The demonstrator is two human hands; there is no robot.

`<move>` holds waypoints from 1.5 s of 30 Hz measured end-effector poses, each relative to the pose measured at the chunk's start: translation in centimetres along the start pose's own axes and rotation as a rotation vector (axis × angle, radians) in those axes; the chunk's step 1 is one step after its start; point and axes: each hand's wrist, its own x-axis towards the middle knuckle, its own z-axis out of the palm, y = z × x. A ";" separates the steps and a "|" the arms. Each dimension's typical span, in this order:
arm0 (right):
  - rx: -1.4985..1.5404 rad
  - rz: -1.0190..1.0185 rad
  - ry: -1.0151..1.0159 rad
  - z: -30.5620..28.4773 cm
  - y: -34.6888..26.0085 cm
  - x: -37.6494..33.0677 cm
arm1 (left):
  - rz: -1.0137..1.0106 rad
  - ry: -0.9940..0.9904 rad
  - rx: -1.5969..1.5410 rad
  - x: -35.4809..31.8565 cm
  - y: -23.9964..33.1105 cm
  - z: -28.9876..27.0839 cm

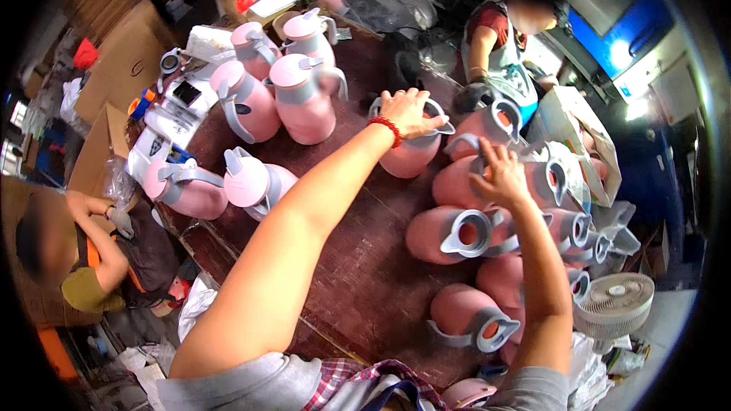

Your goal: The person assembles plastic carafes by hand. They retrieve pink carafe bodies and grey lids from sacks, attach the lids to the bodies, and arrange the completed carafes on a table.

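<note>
Jug (411, 154), pink, upright mid-table: left hand (409, 110) fingers spread flat over its open mouth, gripping the rim. Right hand (502, 175) fingers curl loosely at a lying jug's grey handle (487, 154); grasp unclear. Best lift straight up, clear of neighbouring jugs on the table (358, 281).

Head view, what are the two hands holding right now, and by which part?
The left hand rests on the grey open rim of a pink jug. The right hand touches the grey collar of another lying jug. Whether either is truly gripped cannot be told.
</note>
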 end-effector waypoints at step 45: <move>0.370 0.347 0.487 -6.5 -9.9 -38.1 | 0.743 -0.314 -0.487 -37.6 26.2 -6.9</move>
